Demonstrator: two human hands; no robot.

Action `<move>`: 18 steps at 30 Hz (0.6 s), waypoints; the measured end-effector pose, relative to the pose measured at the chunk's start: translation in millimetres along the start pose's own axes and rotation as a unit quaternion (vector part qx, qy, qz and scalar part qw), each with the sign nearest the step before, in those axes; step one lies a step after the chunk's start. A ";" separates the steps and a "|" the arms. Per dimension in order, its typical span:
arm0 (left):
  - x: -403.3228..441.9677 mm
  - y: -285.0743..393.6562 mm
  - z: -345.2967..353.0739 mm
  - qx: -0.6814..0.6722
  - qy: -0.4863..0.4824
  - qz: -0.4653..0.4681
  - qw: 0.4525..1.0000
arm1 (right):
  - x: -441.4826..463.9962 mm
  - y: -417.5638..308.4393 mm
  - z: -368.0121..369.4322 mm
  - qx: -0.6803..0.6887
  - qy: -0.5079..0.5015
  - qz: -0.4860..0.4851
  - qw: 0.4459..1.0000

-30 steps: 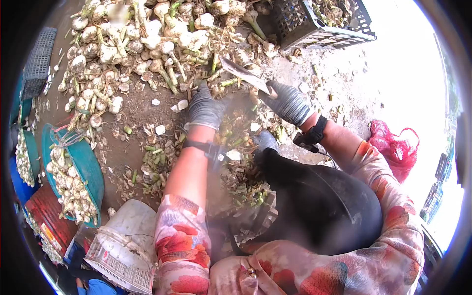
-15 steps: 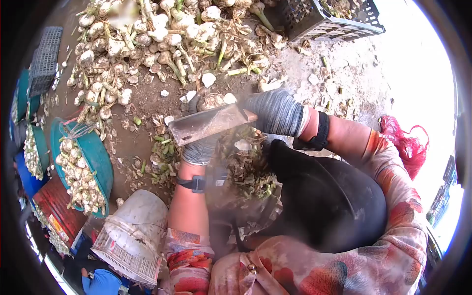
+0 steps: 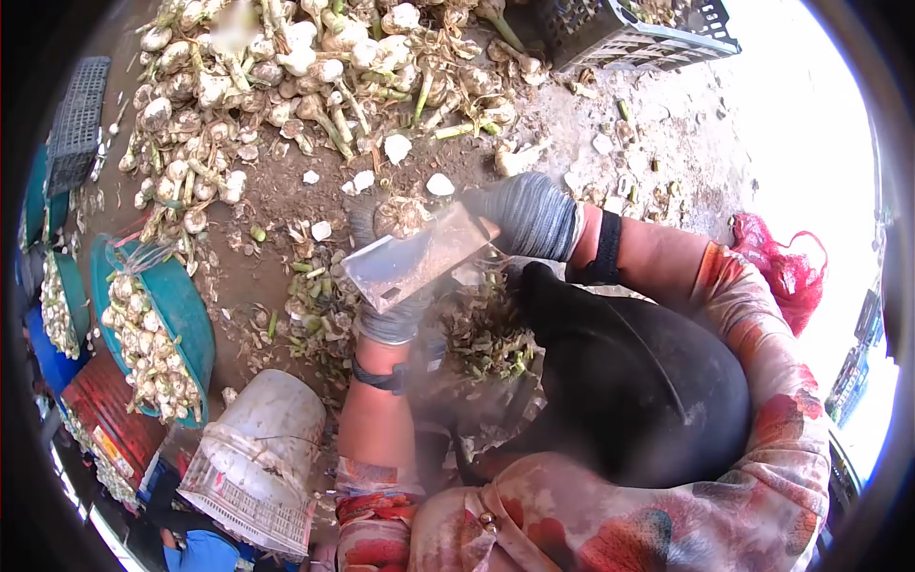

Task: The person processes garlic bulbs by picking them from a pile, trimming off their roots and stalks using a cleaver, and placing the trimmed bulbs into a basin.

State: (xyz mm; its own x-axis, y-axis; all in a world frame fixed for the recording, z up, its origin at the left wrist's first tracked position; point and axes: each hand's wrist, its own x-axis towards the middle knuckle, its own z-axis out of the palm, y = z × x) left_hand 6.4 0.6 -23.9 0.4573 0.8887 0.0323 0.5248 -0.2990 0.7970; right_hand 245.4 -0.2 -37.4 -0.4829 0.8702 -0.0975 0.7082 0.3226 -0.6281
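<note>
My right hand (image 3: 529, 217), in a grey striped glove, is closed around the handle of a wide-bladed cleaver (image 3: 415, 259). The blade slants across in front of my left hand (image 3: 393, 319), which wears the same kind of glove and is partly hidden by it. Above the blade's upper edge shows a garlic bulb (image 3: 402, 216), roots facing up, with the left glove's fingers curled about its side. Garlic leaf trimmings (image 3: 491, 353) and cut stem pieces (image 3: 319, 305) lie below and beside the hands. Several pale cut slices (image 3: 439, 184) are scattered on the soil just beyond.
A large heap of garlic with stems (image 3: 315, 81) covers the ground ahead. A black crate (image 3: 639, 48) stands at the upper right. On the left are a teal basin (image 3: 186, 305) with garlic, a white bucket (image 3: 272, 419) and a grey crate (image 3: 78, 124). A red mesh bag (image 3: 782, 272) lies right.
The cleaver's blade has tilted and shifted down slightly, so more of the garlic bulb shows above it. A pale slice near the bulb now lies apart from it on the soil.
</note>
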 end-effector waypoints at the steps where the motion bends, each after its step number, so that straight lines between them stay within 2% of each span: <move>1: 7.9 12.0 0.0 -0.047 0.043 -0.064 0.996 | 2.1 -1.9 -7.7 -0.033 -0.043 0.058 0.997; 2: 14.9 25.2 -1.7 -0.094 0.086 -0.127 0.984 | 3.6 10.3 -6.6 -0.042 -0.036 0.174 0.983; 3: 15.9 43.5 -9.9 -0.143 0.099 -0.097 0.980 | 3.0 45.5 -3.1 -0.094 -0.071 0.234 0.965; 4: 13.6 45.6 -9.6 -0.142 0.097 -0.098 0.980 | -1.6 52.1 -12.2 -0.032 -0.080 0.279 0.956; 6: 16.1 45.4 -9.2 -0.178 0.096 -0.112 0.973 | -9.6 36.0 -21.0 0.041 0.016 0.252 0.967; 7: 20.8 38.1 -8.2 -0.127 0.083 -0.118 0.981 | -3.2 24.3 -18.0 0.154 0.044 0.238 0.958; 8: 28.7 34.9 -4.0 -0.128 0.089 -0.113 0.981 | -1.8 10.6 -18.4 0.318 0.028 0.272 0.908; 9: 34.2 34.3 -1.3 -0.044 0.080 -0.078 0.993 | 6.7 9.9 -6.1 0.378 0.009 0.246 0.892; 10: 33.4 35.3 0.7 0.039 0.064 -0.044 0.996 | 12.7 -3.0 -17.8 0.427 -0.073 0.285 0.855; 13: 26.1 40.5 -3.3 -0.017 0.088 -0.025 0.996 | 27.0 -25.5 -22.6 0.438 -0.108 0.255 0.855; 15: 21.8 33.2 1.8 -0.124 0.126 -0.018 0.984 | 30.1 -15.5 -3.9 0.351 0.045 0.044 0.934; 16: 17.8 24.6 8.5 -0.202 0.152 -0.020 0.967 | 30.4 -13.5 -2.2 0.352 0.044 0.043 0.934; 17: 15.8 9.5 8.6 -0.464 0.099 -0.136 0.870 | 29.8 -11.7 -0.6 0.295 0.032 0.017 0.955; 18: 18.2 6.4 5.4 -0.683 0.039 -0.237 0.689 | 31.4 -14.8 -2.8 0.237 0.020 -0.011 0.971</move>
State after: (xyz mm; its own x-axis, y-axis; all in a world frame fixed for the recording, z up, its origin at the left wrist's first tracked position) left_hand 22.0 13.1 -21.5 0.3992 0.8055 -0.4380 -0.5885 0.5914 0.5513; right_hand 221.2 23.3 -29.0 -0.4679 0.8820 -0.0562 0.3774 0.1419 -0.9151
